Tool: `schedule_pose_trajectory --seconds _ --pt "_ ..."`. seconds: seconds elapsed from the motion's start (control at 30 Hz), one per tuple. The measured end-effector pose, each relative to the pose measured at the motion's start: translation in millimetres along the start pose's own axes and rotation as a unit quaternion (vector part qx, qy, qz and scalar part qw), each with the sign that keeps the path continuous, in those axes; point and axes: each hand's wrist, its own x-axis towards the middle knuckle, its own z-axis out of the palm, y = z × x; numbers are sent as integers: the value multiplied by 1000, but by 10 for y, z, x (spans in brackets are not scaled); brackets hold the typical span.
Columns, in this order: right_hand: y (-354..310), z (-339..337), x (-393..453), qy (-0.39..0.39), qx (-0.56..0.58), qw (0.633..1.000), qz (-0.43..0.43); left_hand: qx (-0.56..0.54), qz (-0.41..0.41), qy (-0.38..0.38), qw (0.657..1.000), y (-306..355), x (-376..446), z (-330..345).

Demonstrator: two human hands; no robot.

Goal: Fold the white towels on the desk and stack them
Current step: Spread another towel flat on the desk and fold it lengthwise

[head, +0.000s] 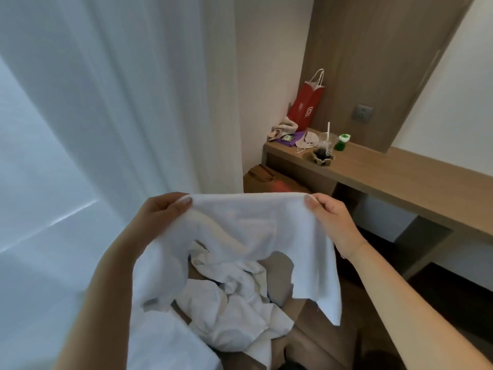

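Note:
A white towel (248,228) hangs spread in the air in front of me, held by its top edge. My left hand (162,209) pinches the top left corner and my right hand (333,220) pinches the top right corner. The towel's lower edge droops unevenly, with one corner hanging low at the right. Below it lies a crumpled heap of white towels (234,305) on a brown surface (314,340). The hanging towel hides part of the heap.
A long wooden desk (400,177) runs along the wall at the right, carrying a red paper bag (306,105), a plastic cup with a straw (325,148), a green bottle (342,142) and some cloths. White curtains (106,102) fill the left. A white sheet (165,343) lies at bottom left.

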Motion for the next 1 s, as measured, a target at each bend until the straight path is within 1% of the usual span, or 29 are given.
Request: schedule_pose_trajectory --seconds 0.1,0.17,0.27,0.33,0.53,0.63,0.7,0.77,0.87,0.93,1.0 --pt "-105 -231 6 4 8 1000 -3 28 -19 -8 999 -125 -6 207" --pt "-149 -348 47 7 5 1000 -8 29 -24 8 999 -187 41 375" --pt "-142 -576 179 23 11 1000 -15 43 -13 53 998 -189 201 704" --pt "-83 -790 291 36 27 999 -8 40 -7 63 997 -119 351 985" --pt "238 -1697 690 86 55 994 25 39 3 85 996 224 1006 2027" --pt "416 -2208 832 101 86 990 44 12 3 102 995 417 1351 2579" --pt "527 -2544 905 113 118 984 65 16 -5 107 994 502 1539 2926" --pt "595 -2800 971 119 163 974 100 44 4 96 994 532 1696 3187" --pt "675 -3169 1107 133 198 962 135 112 41 46 992 595 1903 3599" --pt "706 -3362 1226 128 195 963 136 124 62 23 990 652 2002 3893" --pt "726 -3496 1364 129 164 968 136 125 57 -2 990 729 2065 4199"
